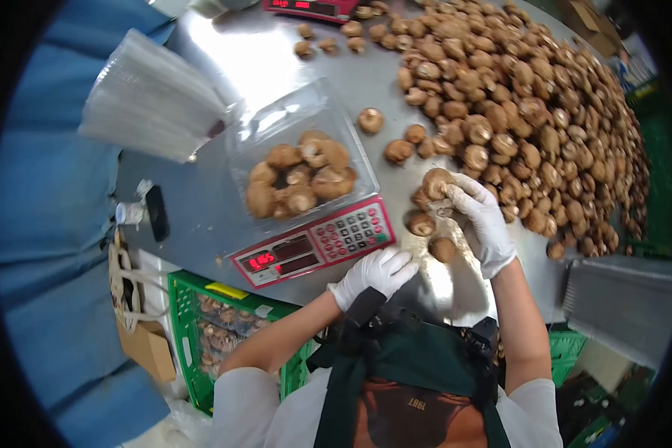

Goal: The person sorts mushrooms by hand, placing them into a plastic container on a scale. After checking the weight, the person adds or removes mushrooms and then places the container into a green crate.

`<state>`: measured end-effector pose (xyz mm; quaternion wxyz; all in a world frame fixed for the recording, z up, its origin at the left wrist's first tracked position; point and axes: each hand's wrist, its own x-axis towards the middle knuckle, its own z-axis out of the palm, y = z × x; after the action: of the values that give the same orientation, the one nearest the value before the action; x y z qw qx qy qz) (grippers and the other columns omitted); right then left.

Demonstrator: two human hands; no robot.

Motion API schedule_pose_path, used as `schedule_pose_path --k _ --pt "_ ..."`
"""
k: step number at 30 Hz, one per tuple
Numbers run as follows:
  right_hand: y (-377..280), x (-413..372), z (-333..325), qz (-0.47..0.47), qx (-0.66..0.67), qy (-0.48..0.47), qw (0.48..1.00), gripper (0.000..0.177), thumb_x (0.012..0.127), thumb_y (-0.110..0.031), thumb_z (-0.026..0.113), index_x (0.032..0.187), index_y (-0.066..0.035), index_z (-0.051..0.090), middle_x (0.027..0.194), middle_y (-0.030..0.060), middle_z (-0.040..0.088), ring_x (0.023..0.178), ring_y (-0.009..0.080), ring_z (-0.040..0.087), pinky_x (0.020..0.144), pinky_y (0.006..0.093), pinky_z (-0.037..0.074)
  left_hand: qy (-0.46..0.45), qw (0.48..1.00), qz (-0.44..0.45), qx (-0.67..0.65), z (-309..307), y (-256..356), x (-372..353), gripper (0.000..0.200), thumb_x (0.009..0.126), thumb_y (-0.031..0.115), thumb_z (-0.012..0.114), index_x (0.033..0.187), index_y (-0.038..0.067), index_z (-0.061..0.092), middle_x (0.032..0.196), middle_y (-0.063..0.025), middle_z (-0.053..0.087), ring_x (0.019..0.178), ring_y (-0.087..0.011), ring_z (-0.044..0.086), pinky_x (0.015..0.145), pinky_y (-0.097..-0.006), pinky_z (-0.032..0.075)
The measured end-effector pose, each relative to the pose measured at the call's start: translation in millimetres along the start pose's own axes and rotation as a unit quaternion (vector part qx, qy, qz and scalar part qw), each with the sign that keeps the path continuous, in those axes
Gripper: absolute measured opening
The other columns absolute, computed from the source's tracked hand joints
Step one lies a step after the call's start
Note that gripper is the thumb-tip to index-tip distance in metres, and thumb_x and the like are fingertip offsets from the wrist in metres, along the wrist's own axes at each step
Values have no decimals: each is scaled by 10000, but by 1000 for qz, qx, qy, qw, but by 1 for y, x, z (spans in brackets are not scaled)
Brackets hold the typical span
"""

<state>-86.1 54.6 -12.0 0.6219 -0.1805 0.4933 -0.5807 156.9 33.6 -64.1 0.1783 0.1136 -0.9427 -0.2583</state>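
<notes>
My right hand (482,225), in a white glove, pinches a brown mushroom (437,183) between thumb and fingers. More loose mushrooms, among them one (442,249) below it, lie on the steel table by that hand. My left hand (378,273), also gloved, rests with loosely bent fingers near the table edge, just below the red scale (317,243), and no item shows in it. On the scale sits a clear plastic tray (362,160) with several mushrooms inside. The red digits appear to read 0.165.
A large mushroom heap (530,127) covers the right side of the table. Stacked clear trays (153,97) stand at upper left, and another stack (623,302) at right. A phone (157,213) lies at left. A green crate (181,328) of packed mushrooms stands below the edge.
</notes>
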Motion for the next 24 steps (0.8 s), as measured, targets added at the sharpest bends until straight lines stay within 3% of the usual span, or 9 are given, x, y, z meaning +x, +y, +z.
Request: schedule_pose_path --k 5,9,11,13,15,17,21,22,24 --pt "-25 14 78 -110 -129 -59 984 442 916 18 673 1348 26 581 1261 94 674 1146 150 644 1022 294 505 3 995 -82 62 -62 6 -73 404 789 83 656 1193 75 668 1066 -83 659 854 -253 634 720 -364 549" --pt "-22 34 134 -199 -228 -105 947 467 901 2 689 1357 -11 588 1305 104 652 1167 179 639 1013 321 506 92 972 -139 167 -120 8 -97 414 724 -12 679 1130 66 696 966 -68 708 753 -250 628 657 -360 523" --pt "-21 46 156 -399 -435 -107 800 462 864 -6 717 1317 -37 629 1280 136 660 1164 247 653 1011 337 507 188 949 -156 198 -147 -2 -99 388 750 -29 669 1128 52 697 986 -70 691 804 -241 626 666 -345 516" --pt "-5 53 162 -405 -501 -120 755 390 853 -26 720 1239 -52 677 1232 174 657 1156 344 639 1010 379 503 280 917 -200 202 -174 -13 -89 399 767 -81 649 1142 50 691 1006 -98 689 845 -282 640 708 -355 533" --pt "-3 56 163 -474 -563 -128 665 349 858 3 685 1201 -61 695 1208 170 664 1152 352 635 1008 410 500 337 882 -277 179 -188 -35 -82 385 839 -49 653 1211 51 662 1093 -116 681 918 -289 655 784 -371 549" --pt "-12 52 166 -469 -515 -105 710 314 856 25 659 1153 -61 712 1181 163 675 1136 350 637 1008 428 494 382 852 -359 17 -198 -59 -65 433 946 16 638 1369 51 554 1179 -109 668 928 -163 645 797 -299 519" --pt "-21 53 145 -404 -424 -23 810 299 924 65 595 1170 -41 730 1184 119 692 1112 256 645 990 341 499 395 723 -443 -354 -218 -121 -17 597 1041 270 576 1525 24 327 1274 -157 624 1130 -213 588 970 -339 464" --pt "-22 52 137 -372 -405 -18 835 304 939 68 572 1193 -22 714 1246 101 676 1123 212 638 989 326 501 387 676 -449 -438 -222 -127 -7 637 1052 321 562 1541 15 291 1286 -168 617 1168 -228 575 1005 -349 447" --pt "-26 42 134 -266 -315 -1 911 323 997 18 531 1295 -18 649 1286 76 647 1125 150 617 987 299 492 432 661 -344 -508 -222 -139 -7 648 1051 374 554 1528 0 323 1308 -180 605 1207 -253 560 1043 -371 422"
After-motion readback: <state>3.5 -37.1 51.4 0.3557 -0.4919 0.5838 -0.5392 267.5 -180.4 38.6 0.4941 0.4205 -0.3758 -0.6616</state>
